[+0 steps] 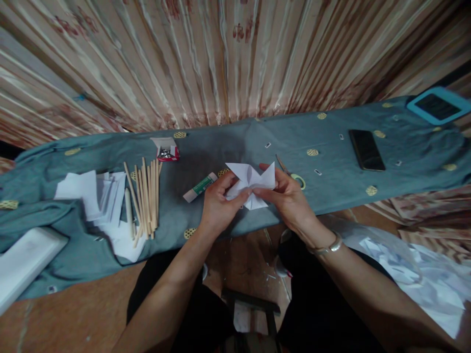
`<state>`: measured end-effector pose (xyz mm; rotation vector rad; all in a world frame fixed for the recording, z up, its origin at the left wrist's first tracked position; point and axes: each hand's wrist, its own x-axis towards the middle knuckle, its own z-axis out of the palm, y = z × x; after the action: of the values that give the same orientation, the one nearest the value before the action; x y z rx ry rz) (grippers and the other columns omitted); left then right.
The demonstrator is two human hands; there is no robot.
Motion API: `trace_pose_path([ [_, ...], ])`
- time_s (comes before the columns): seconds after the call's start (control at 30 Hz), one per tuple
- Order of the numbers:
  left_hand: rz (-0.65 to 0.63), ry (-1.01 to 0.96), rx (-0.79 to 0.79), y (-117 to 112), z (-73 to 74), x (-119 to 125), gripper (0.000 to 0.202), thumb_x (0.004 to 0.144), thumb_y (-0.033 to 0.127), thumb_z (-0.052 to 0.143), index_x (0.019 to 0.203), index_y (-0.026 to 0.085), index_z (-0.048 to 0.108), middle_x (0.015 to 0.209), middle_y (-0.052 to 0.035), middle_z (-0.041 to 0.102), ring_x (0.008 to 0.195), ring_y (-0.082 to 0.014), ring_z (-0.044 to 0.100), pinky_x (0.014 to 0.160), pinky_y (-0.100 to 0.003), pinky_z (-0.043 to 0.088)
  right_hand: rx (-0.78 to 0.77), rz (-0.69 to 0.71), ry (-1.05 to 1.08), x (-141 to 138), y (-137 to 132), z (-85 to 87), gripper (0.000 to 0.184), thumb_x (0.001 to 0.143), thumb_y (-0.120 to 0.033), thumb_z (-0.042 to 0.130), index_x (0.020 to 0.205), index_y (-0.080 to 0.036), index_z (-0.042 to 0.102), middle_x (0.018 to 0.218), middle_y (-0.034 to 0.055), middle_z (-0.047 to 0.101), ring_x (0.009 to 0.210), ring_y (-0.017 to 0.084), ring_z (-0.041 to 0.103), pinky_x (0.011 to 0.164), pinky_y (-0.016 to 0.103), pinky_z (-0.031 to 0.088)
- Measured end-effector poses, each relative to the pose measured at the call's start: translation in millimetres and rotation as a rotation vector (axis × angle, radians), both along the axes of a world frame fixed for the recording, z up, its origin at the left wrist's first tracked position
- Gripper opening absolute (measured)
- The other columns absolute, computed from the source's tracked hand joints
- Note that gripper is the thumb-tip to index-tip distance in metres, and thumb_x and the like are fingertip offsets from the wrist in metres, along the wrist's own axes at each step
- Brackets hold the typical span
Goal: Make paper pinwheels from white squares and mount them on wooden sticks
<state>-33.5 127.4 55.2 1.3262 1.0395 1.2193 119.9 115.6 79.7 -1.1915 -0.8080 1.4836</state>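
Note:
A white folded paper pinwheel (250,179) with pointed corners is held between my two hands above the cloth. My left hand (221,203) grips its left side, thumb pressed near the middle. On the opposite side my right hand (289,198) pinches the paper, its thumb also close to the centre. Just left of my left hand lies a green and white glue stick (200,187). Scissors with light green handles (297,180) rest behind my right hand, partly hidden by it.
Left on the green cloth (257,142) lie wooden sticks (147,196), white paper pieces (106,196) and a small red box (168,151) with shiny bits. A phone (367,150) and a blue-framed tablet (439,105) lie right. A plastic bag of paper (415,274) stands lower right.

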Motion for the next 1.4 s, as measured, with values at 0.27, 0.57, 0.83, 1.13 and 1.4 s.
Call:
trace_pose_path([
  [0.27,0.025,0.056,-0.019,-0.3,1.3,-1.5,0.023,0.070,0.029,0.074,0.089,0.017,0.072,0.084,-0.0029,0.074,0.075,-0.0172,0.067,0.071,-0.028,0.052,0.019,0.003,-0.027,0.7,0.6,-1.3,0.063,0.050,-0.025,0.090,0.106,-0.022,0.060,0.069,-0.0069,0.069,0.058,0.012,0.061,0.059,0.026,0.052],
  [0.57,0.016,0.058,-0.026,-0.5,4.0,-1.3,0.015,0.069,0.026,0.074,0.081,0.018,0.071,0.078,-0.0009,0.072,0.069,-0.0151,0.063,0.066,-0.026,0.049,0.010,0.016,-0.038,1.3,0.4,-1.0,0.059,0.052,-0.025,0.089,0.103,-0.022,0.060,0.069,-0.0061,0.069,0.059,0.012,0.061,0.060,0.026,0.052],
  [0.83,0.016,0.018,-0.016,-0.1,0.4,0.5,0.015,0.068,0.027,0.075,0.079,0.018,0.073,0.073,-0.0001,0.071,0.065,-0.0139,0.062,0.061,-0.024,0.048,0.002,0.006,-0.047,0.5,-0.4,-1.4,0.061,0.051,-0.025,0.088,0.105,-0.020,0.060,0.068,-0.0062,0.068,0.056,0.011,0.059,0.058,0.026,0.050],
  [1.13,0.005,-0.002,-0.034,-0.2,-4.4,-0.1,0.017,0.069,0.027,0.076,0.083,0.018,0.076,0.082,-0.0036,0.076,0.071,-0.0155,0.066,0.066,-0.026,0.051,0.032,0.028,-0.106,2.2,0.1,-1.5,0.058,0.056,-0.028,0.086,0.108,-0.022,0.059,0.070,-0.0060,0.067,0.058,0.013,0.059,0.061,0.028,0.051],
  [1.4,-0.015,0.023,0.046,0.3,-1.8,-2.1,0.007,0.073,0.025,0.076,0.079,0.021,0.077,0.083,-0.0029,0.076,0.076,-0.0152,0.067,0.070,-0.027,0.052,0.070,0.042,-0.147,3.8,0.0,-4.1,0.058,0.058,-0.032,0.086,0.108,-0.023,0.059,0.074,-0.0039,0.069,0.064,0.015,0.061,0.065,0.031,0.053],
])
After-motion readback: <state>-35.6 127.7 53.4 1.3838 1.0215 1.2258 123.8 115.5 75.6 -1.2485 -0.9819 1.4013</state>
